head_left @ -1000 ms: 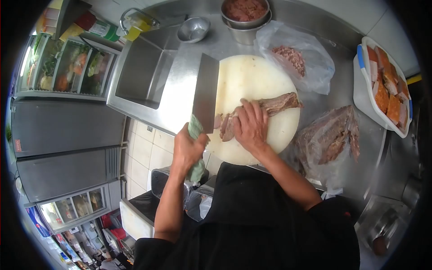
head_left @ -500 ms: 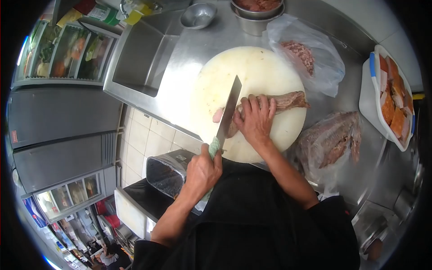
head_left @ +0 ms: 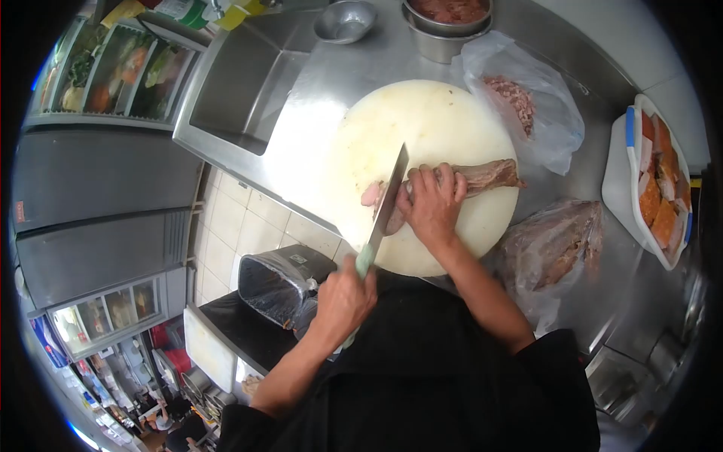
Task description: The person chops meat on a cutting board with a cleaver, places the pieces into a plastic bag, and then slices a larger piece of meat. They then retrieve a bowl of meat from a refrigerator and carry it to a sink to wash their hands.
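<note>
My left hand [head_left: 344,301] is closed round the pale green handle of a kitchen knife [head_left: 391,191], whose long blade points away from me. The blade stands against the left end of a long piece of meat [head_left: 486,178] on a round white chopping board [head_left: 422,113]. Fingers bent over the meat, my right hand [head_left: 437,205] holds it down just right of the blade. A small pale pink slice [head_left: 371,193] lies on the board left of the knife. Where the edge meets the meat is partly hidden by the blade.
Chopped meat in a plastic bag [head_left: 553,139] and a bagged large meat piece [head_left: 553,245] lie right of the board. Farther right stands a white tub [head_left: 619,169] of browned meat. Metal bowls [head_left: 440,49] stand behind, a sink [head_left: 233,98] at left, a lined bin [head_left: 275,279] below.
The knife has slid a little back toward me, its tip now lower on the board. My right hand keeps its place on the meat. The whole view has shifted slightly.
</note>
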Available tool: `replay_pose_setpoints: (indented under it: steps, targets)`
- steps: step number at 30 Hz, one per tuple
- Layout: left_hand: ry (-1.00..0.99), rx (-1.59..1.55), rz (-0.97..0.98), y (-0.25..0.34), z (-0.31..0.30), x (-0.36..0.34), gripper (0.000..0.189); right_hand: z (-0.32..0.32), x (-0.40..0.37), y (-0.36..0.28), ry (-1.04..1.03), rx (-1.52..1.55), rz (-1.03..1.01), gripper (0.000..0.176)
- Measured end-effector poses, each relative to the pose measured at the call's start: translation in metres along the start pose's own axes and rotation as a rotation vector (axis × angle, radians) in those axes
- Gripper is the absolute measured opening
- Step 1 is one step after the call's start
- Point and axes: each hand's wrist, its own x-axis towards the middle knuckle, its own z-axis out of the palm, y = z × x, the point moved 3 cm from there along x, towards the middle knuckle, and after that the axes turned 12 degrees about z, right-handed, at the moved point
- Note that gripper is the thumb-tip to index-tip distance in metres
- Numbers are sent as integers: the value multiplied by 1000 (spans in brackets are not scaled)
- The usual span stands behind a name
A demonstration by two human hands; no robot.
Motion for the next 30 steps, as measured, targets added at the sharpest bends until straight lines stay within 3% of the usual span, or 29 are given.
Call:
replay_pose_setpoints:
  steps: [3, 8, 10, 13, 18, 20, 24, 30]
  targets:
    - [-21, 16, -24, -4, 9, 4, 26, 2, -3, -1, -28, 6, 19, 24]
    - [255, -81, 146, 13, 18, 105, 28, 2, -5, -3, -24, -16, 0, 25]
    - [172, -69, 106, 19, 12, 144, 34, 5, -9, 0, -120, -91, -16, 27]
    - [209, -188, 194, 21, -18, 155, 36, 3, -8, 1, -85, -43, -12, 30]
    - [200, -172, 114, 25, -32, 82, 30, 1, -10, 0, -16, -20, 29, 30]
    - [98, -100, 26, 21, -24, 60, 25, 5, -8, 0, -31, 8, 55, 28]
    - [117, -45, 90, 18, -9, 33, 24, 5, -8, -1, -68, 24, 78, 28]
    - [-3, -26, 18, 8, -5, -6, 22, 6, -8, 1, -100, -5, 77, 30]
